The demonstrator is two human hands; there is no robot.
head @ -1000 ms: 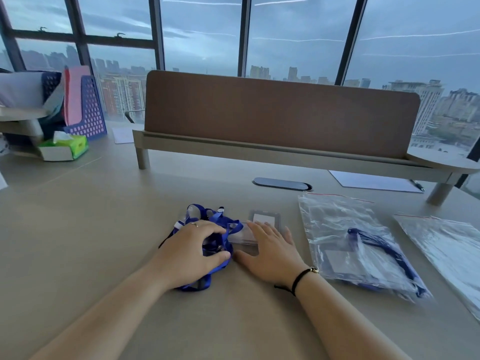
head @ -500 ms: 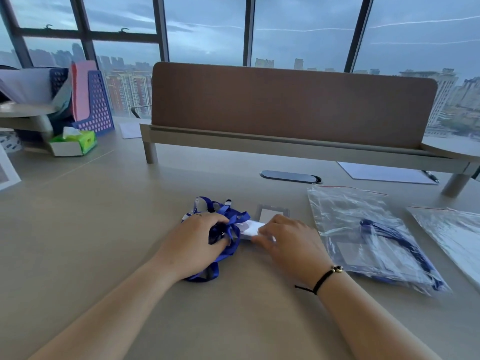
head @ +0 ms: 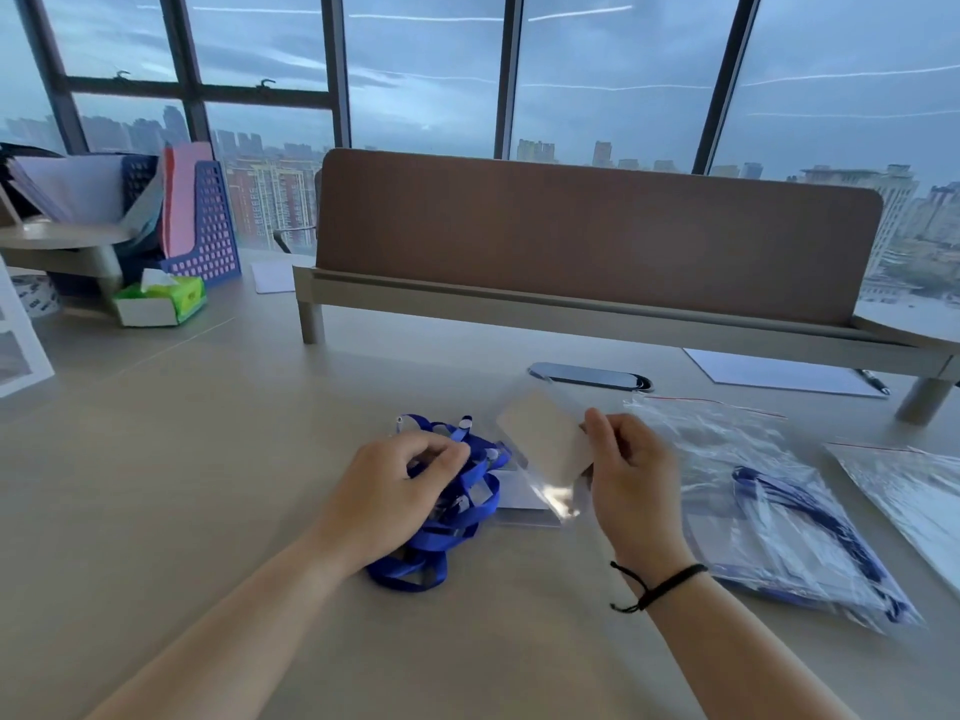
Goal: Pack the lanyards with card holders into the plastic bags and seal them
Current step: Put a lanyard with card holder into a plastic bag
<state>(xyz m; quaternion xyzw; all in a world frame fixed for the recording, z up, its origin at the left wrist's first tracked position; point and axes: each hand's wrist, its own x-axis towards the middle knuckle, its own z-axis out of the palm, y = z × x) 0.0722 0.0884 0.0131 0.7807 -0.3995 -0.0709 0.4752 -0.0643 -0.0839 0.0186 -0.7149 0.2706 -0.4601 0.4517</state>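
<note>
Right hand [head: 631, 472] pinches a clear card holder [head: 548, 449] lifted off the surface [head: 208, 485]; left hand [head: 395, 491], fingers curled, grips the blue lanyard pile [head: 447, 517] mid-surface.

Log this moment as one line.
left hand: grips lanyards | right hand: pinches card holder, lifted | bag: one packed

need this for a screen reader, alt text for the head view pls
A person's right hand lifts a clear card holder off a desk while the left hand grips tangled blue lanyards; a packed plastic bag lies right.
</note>
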